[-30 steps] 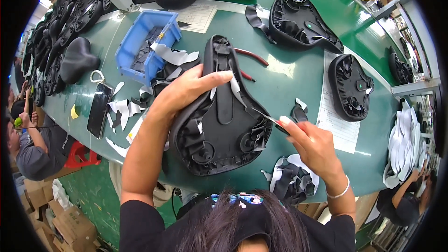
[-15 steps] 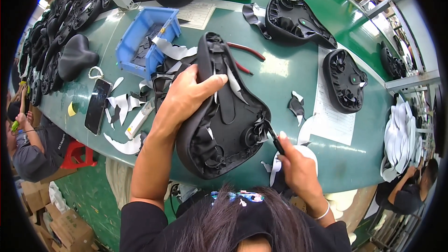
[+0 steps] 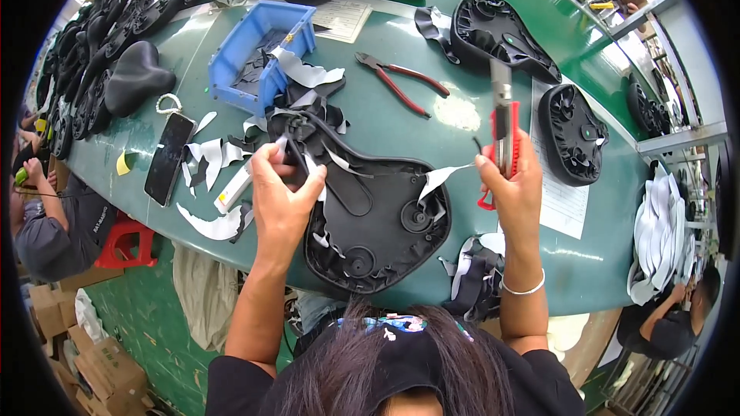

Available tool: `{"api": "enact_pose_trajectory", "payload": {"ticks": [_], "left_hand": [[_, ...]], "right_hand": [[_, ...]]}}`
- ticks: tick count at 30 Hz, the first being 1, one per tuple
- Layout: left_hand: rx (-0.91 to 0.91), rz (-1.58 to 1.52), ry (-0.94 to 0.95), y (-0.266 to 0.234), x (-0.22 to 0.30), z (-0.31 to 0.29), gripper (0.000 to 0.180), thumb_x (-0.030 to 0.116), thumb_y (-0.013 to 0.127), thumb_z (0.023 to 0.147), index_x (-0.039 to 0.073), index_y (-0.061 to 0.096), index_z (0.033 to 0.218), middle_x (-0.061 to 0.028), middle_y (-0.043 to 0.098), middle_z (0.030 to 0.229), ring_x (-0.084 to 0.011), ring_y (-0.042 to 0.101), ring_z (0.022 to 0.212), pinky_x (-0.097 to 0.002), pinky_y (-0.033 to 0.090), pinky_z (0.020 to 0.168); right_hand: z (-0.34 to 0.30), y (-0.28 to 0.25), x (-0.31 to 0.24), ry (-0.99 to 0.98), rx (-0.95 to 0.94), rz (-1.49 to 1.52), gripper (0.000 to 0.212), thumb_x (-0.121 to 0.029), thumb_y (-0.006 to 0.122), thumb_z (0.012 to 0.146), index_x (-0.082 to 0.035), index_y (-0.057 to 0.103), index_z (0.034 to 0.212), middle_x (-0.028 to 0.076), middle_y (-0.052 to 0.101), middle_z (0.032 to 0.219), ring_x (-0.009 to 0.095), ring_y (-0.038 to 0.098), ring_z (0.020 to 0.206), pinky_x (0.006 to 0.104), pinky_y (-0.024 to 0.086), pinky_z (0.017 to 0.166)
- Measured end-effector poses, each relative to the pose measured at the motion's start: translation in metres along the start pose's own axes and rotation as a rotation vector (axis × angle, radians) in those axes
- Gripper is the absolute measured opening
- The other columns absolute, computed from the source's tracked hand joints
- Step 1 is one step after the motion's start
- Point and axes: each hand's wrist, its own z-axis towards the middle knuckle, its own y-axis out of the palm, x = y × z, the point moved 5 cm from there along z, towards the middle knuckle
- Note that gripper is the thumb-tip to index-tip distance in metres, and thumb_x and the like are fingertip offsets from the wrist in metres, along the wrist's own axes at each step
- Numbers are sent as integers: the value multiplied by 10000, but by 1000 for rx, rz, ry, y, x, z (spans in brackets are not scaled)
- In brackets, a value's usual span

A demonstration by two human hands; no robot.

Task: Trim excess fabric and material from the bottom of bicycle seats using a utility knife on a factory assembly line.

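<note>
A black bicycle saddle [image 3: 378,208] lies underside up on the green table, its narrow end pointing away from me. My left hand [image 3: 281,192] grips it near that narrow end, thumb and fingers on either side of the edge. In my right hand [image 3: 512,192] is a red and grey utility knife [image 3: 505,135], raised beside the saddle with its metal end up. A pale, pointed strip of fabric [image 3: 441,177] stretches from the saddle's right rim toward my right thumb; whether it is pinched there I cannot tell. Red-handled pliers [image 3: 401,81] lie beyond the saddle.
A blue bin [image 3: 223,85] with dark scraps stands at the back left, near a phone [image 3: 169,158] and cut scraps [image 3: 212,158]. Two more saddles [image 3: 497,35] [image 3: 572,135] lie at the right. Many saddles are heaped at far left; people work on both sides.
The saddle has been lowered from a tilt to lie flatter. My right hand has moved up and away from it, and the red utility knife now shows. The pliers are fully visible.
</note>
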Motion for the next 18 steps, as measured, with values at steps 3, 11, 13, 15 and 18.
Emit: {"api": "enact_pose_trajectory", "payload": {"ticks": [3,11,13,15,18], "left_hand": [[-135,222,609,14,72,-8,328,215,748,725,21,584,932,-92,560,817,-246,547,809,-367,423,744],[-581,238,818,71,85,-17,199,214,676,762,94,571,642,-24,510,649,-222,479,709,-364,318,641],[-618,181,806,70,87,-17,225,205,672,776,83,559,625,-26,491,625,-213,435,682,-354,305,646],[-695,158,773,71,88,-12,251,218,665,793,68,551,626,-37,484,618,-213,413,680,-353,293,646],[-741,29,660,73,83,1,237,203,639,791,53,566,622,-44,483,573,-210,411,639,-352,296,627]], "right_hand": [[-11,17,-23,83,-152,187,426,-38,645,811,-22,487,1206,3,562,796,39,512,646,193,433,564],[-32,-10,-32,-360,-305,-418,536,-43,668,803,-35,484,1306,111,668,952,257,638,751,335,515,682],[-35,-21,-32,-437,-318,-511,558,-47,663,798,-125,507,1329,72,647,827,240,603,634,341,505,581],[-36,-9,-37,-424,-633,-983,562,-65,667,802,-154,506,1333,58,588,737,213,570,572,318,448,507],[-40,-1,-42,-482,-553,-1018,587,-101,647,813,-245,483,1358,41,472,596,202,508,483,342,380,425]]}}
